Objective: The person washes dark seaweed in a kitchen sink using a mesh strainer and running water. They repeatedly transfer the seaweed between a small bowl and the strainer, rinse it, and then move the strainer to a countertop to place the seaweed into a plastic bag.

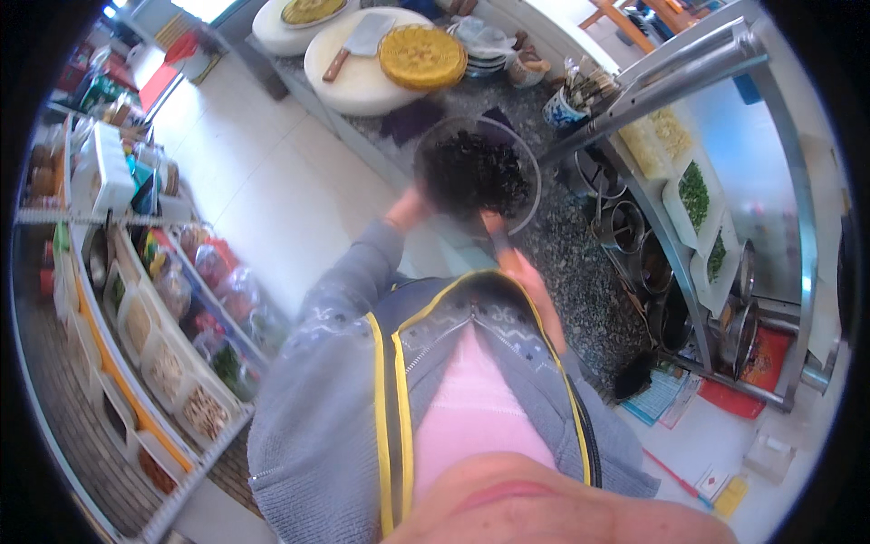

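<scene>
In the head view, a clear round bowl (535, 178) is in front of me at the counter's near edge. It holds dark, crinkled food pieces (479, 166), possibly wood ear or seaweed. My left hand (410, 207) grips the bowl at its left side, the fingers partly hidden and blurred. At the near rim is my right hand (499, 228); blur hides whether its fingers clasp the rim or reach inside. A dark purple cloth (411, 121) lies beside the bowl on its far side.
Beyond the bowl, a cleaver (363, 41) and a round yellow patterned disc (423, 58) rest on a thick white chopping board (333, 88). A blue-and-white pot (564, 109) holds utensils. A metal rack (686, 272) stands right; shelved food trays (166, 370) stand left.
</scene>
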### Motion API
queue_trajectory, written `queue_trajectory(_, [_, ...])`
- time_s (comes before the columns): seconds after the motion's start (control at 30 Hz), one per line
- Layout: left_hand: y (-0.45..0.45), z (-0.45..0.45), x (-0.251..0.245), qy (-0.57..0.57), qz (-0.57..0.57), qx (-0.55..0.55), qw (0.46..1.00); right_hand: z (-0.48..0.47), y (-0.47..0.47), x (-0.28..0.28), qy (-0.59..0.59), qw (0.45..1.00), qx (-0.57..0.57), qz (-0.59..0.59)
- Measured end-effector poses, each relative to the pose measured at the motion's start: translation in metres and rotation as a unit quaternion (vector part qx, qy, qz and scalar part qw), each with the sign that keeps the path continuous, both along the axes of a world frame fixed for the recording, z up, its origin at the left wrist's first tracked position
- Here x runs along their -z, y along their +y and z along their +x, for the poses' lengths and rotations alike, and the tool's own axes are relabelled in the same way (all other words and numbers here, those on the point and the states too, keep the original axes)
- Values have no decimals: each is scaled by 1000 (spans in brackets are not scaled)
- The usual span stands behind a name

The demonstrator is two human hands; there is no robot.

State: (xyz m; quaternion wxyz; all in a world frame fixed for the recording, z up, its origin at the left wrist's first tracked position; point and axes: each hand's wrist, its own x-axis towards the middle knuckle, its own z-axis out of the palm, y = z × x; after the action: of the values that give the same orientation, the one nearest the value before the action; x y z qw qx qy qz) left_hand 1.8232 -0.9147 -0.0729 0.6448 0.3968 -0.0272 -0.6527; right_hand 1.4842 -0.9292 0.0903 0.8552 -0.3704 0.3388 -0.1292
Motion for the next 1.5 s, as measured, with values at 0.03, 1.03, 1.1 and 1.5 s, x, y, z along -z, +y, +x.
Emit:
queue_trajectory(0.03, [-6, 8, -11, 12, -5, 11, 1000, 12, 1, -1, 23, 999, 32, 6])
queue_trajectory(1.03, [98, 224, -159, -397, 26, 339, 852, 121, -99, -32, 391, 887, -155, -189])
queue_trajectory(1.1, [124, 231, -190, -380, 49, 314, 869, 136, -104, -36, 459, 847, -154, -222])
queue_trajectory(1.5, [135, 409, -301, -371, -52, 239, 896, 421, -119, -59, 77, 974, 119, 175])
